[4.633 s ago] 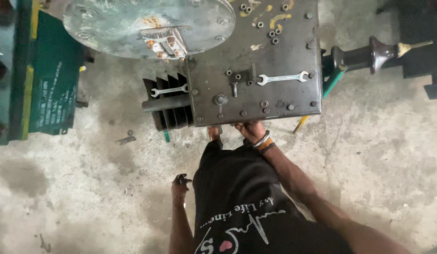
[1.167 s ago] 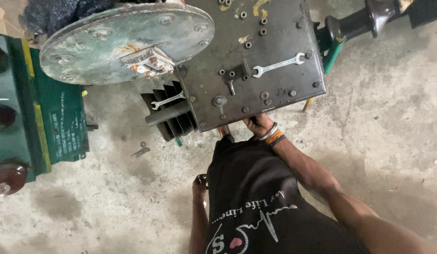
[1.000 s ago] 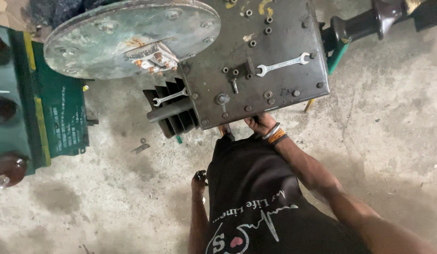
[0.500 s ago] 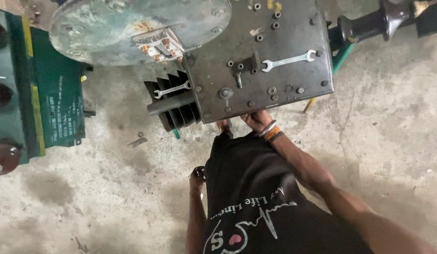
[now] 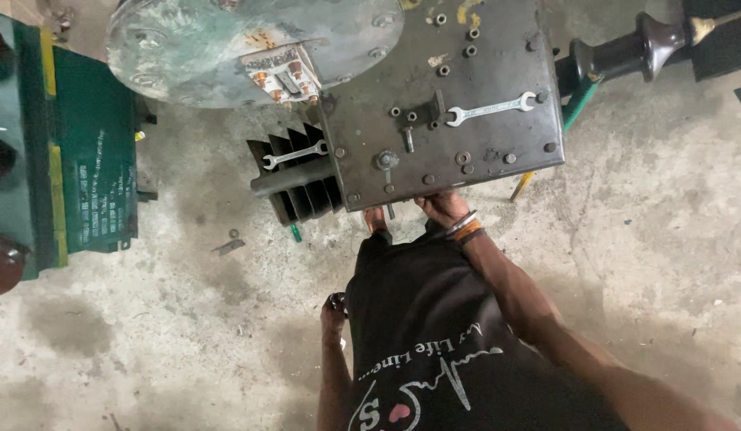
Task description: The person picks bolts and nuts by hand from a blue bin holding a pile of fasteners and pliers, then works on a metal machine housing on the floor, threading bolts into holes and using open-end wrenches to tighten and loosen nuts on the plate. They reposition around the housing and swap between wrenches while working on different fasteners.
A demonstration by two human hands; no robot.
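The right hand [image 5: 442, 206] grips the near edge of the grey bolted steel cover plate [image 5: 454, 120], probably steadying it; the left hand [image 5: 334, 307] hangs clenched around something small and dark.

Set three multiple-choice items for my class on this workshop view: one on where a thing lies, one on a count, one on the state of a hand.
1. Where does the longer spanner lie?
A. on the grey steel plate
B. on the concrete floor
C. on the green machine

2. How many spanners are in view?
A. one
B. two
C. four

3. What is the right hand doing?
A. hanging free by the hip
B. holding a spanner
C. resting at the near edge of the steel plate

Answers: 1 A, it lies flat on the steel plate among the bolts. 2 B, a smaller spanner lies on the dark fins. 3 C, its fingers meet the plate's edge; the left hand is low at the person's side.
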